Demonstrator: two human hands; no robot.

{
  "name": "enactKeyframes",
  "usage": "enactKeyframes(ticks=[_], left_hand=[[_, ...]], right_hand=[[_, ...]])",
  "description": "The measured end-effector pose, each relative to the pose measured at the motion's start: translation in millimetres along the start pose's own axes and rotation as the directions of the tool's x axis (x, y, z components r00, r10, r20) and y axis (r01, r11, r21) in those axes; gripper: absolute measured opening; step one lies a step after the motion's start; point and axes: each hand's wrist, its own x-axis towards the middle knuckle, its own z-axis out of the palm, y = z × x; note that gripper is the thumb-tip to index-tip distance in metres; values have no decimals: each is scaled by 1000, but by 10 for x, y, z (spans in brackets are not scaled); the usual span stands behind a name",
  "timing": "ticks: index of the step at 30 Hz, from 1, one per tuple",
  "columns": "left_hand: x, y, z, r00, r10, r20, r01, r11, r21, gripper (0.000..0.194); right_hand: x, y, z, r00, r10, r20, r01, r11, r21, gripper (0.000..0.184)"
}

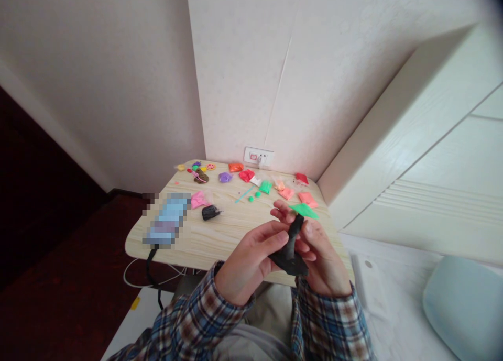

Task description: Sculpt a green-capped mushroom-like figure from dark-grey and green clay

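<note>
Above the front edge of the table, I hold a black clay model [291, 245] with a wide, flat base and an upright stem. On top of the stem sits a thin, pointed green clay piece [304, 210]. My left hand [251, 259] is closed on the stem and base from the left, thumb along the stem. From the other side, my right hand [322, 253] curls round the stem, its thumb just below the green piece. Part of its fingers is hidden behind the model. Two small green balls [251, 198] lie on the table beyond my hands, near a pale blue stick [244, 194].
The wooden table [231, 230] bears several clay packets along its back, among them a green packet [266, 187] and a purple packet [225, 177]. A black packet [211, 212] and pink packet [199, 199] lie left. A blurred phone-like device [168, 219] sits at the left edge.
</note>
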Motion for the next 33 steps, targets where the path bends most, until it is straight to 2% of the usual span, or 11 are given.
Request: enactKeyframes(ticks=[6, 10, 14, 19, 24, 27, 30, 32, 33], left_hand=[[-22, 42, -24, 1000, -26, -7, 26, 1000, 18, 30], [-38, 69, -52, 999, -27, -43, 29, 999, 35, 32], [-20, 57, -85, 999, -40, -22, 40, 999, 25, 30], [29, 17, -184, 999, -41, -25, 41, 999, 27, 25], [93, 14, -328, 998, -54, -39, 56, 997, 51, 25], [159, -1, -461, 995, -33, -90, 44, 991, 123, 29], [263, -64, -658, 985, 44, -166, 1, 964, 264, 31], [351, -128, -818, 969, 150, -196, -50, 897, 438, 27], [397, -161, -900, 948, 253, -191, -100, 812, 575, 24]], right_hand=[[19, -20, 17, 999, 32, -35, -29, 995, 96, 22], [39, -9, 4, 992, 104, -72, -93, 985, 145, 26], [46, 18, -34, 990, 135, -26, -132, 987, 95, 31], [66, 78, -98, 987, 158, -34, -158, 987, 14, 28], [128, 235, -226, 993, 104, 60, -97, 990, -101, 32], [168, 371, -321, 997, 72, 0, -72, 991, -110, 25], [183, 491, -424, 997, 45, -67, -53, 991, -123, 21], [182, 562, -491, 994, 61, -89, -73, 988, -134, 21], [182, 598, -521, 992, 74, -100, -87, 987, -134, 21]])
